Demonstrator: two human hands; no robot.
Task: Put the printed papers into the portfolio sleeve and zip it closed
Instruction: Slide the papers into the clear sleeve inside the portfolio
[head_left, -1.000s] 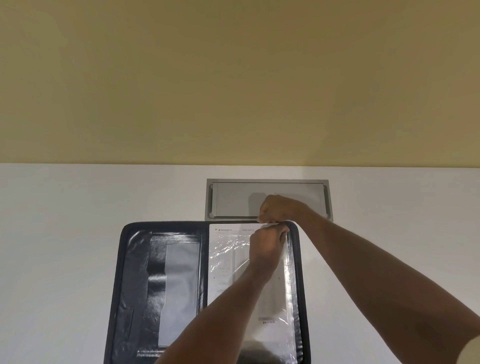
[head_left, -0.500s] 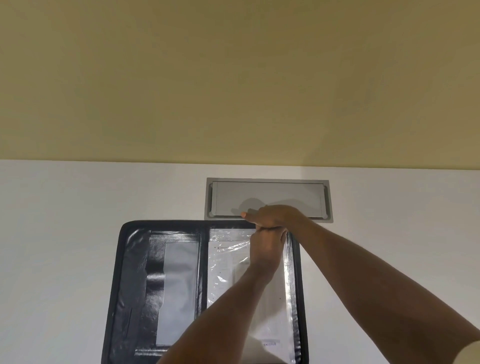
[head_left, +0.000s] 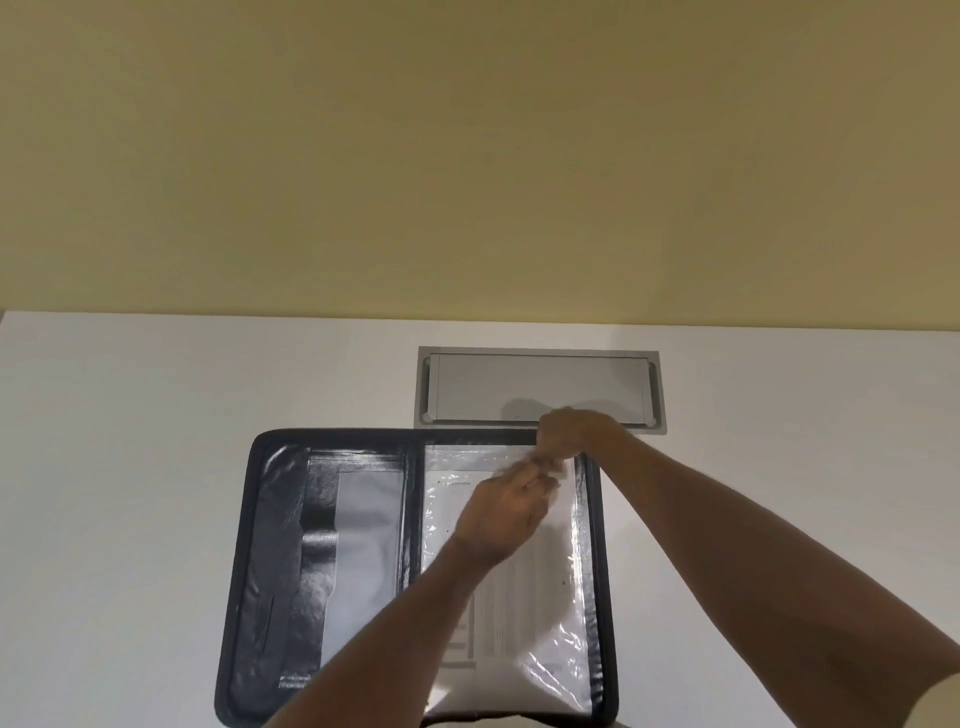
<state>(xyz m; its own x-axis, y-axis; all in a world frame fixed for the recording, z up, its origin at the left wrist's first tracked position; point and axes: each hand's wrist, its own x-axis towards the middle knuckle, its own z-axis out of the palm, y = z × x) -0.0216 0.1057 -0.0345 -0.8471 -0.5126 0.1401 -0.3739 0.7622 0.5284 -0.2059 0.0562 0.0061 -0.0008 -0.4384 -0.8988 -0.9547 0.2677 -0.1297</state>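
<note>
Since a moment ago your left hand (head_left: 506, 512) has slid back from your right hand (head_left: 569, 434), both pinched on the clear plastic sleeve's (head_left: 558, 649) top edge. Printed white papers (head_left: 511, 608) lie inside the open black portfolio (head_left: 270, 545); press them flat before zipping.

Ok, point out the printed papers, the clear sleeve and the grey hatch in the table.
printed papers (head_left: 511, 613), head view, text block showing through the plastic.
clear sleeve (head_left: 550, 680), head view, crinkled lower corner.
grey hatch (head_left: 540, 382), head view, middle of its flat lid.
</note>
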